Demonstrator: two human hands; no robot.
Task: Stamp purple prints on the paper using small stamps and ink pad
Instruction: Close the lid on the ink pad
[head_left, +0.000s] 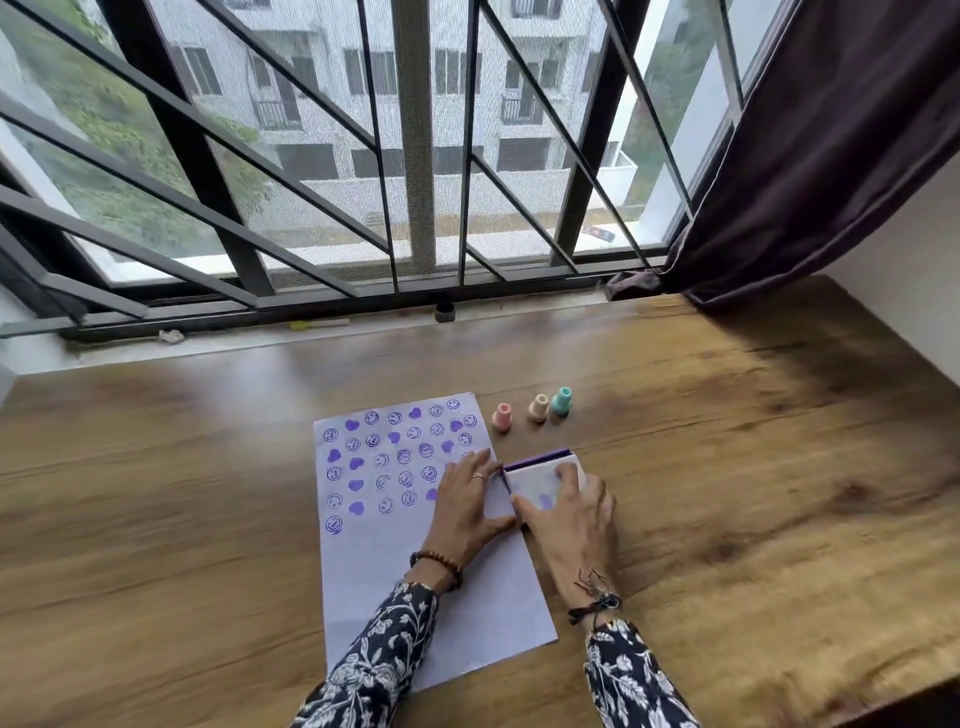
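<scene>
Both your hands rest on the ink pad (540, 486) w/ flat fingers: left hand (470, 506) at its left edge, right hand (569, 525) on its lid, just right of the stamped paper (395, 566); neither grip closes round it.

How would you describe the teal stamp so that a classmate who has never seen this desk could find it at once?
Start at the stamped paper on the wooden desk. Just past its far right corner stands a row of three small stamps. The teal stamp is the rightmost, next to the beige stamp and farthest from the pink stamp; it is the only blue-green one.
</scene>
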